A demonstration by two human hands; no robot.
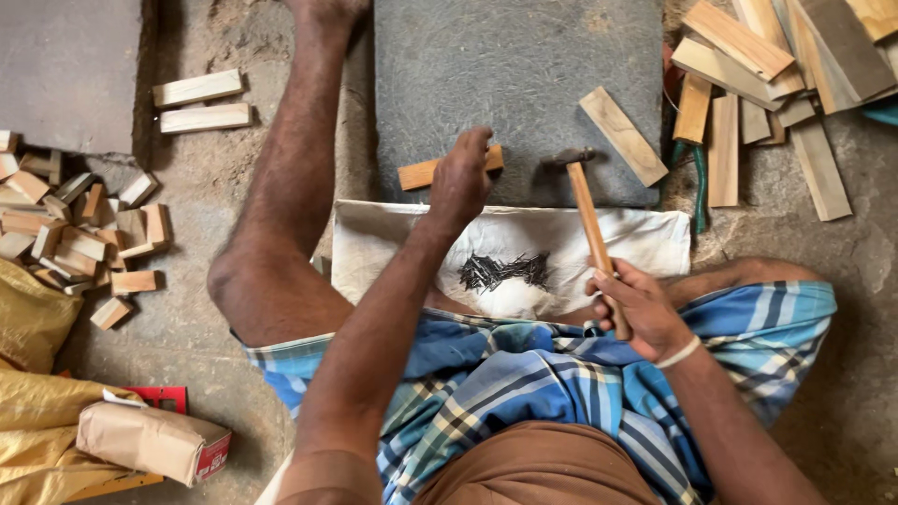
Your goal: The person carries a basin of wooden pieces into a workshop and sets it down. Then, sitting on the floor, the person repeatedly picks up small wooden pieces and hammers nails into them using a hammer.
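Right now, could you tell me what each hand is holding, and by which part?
The right hand grips a hammer at the lower end of its wooden handle. The left hand rests on a small wooden block, pinning it to the stone slab.

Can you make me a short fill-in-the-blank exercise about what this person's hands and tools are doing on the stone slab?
1. The right hand grips the wooden handle of a ____.
2. The left hand rests on a small wooden strip that lies on the grey ____.
3. A heap of dark nails lies on a white ____ spread over the lap.
4. The longer wooden slat lies on the slab to the ____ of the hammer head.

Missing words: hammer; stone slab; cloth; right
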